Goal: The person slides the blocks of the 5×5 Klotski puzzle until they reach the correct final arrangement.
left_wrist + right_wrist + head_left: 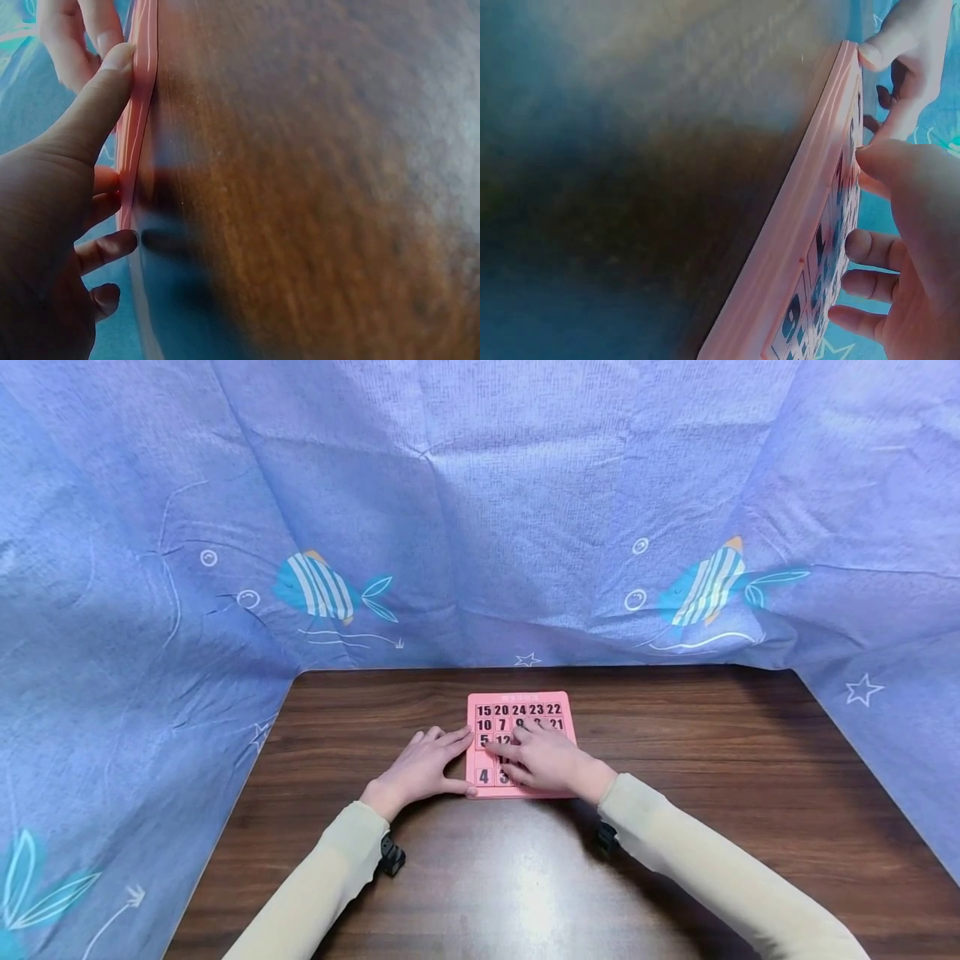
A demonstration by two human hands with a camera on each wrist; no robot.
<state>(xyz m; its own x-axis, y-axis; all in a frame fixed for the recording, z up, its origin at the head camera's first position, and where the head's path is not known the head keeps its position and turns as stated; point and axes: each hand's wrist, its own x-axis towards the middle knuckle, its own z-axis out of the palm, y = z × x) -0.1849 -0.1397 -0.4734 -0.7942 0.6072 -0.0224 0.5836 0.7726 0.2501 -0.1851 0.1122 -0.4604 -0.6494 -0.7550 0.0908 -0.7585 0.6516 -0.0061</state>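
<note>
A pink sliding number puzzle point(517, 698) lies flat on the wooden table, its square tiles printed with dark numbers. At its left side, my left hand point(422, 767) spreads thumb and fingers along the frame, the thumb at the near left corner. My right hand point(551, 758) reaches in from the right over the tiles, covering several of them. Its extended index fingertip rests by the tile marked 5 point(483, 741), just above a blank pink slot in the left column. In the right wrist view, the right thumb and slightly bent fingers point(874, 285) hover close over the puzzle face.
Dark brown wooden table point(712, 793) surrounds the puzzle, its far edge not far behind it. A blue fabric curtain point(525, 527) with fish prints hangs behind and at both sides. Each wrist wears a black strap, the left strap point(392, 855) showing below the sleeve.
</note>
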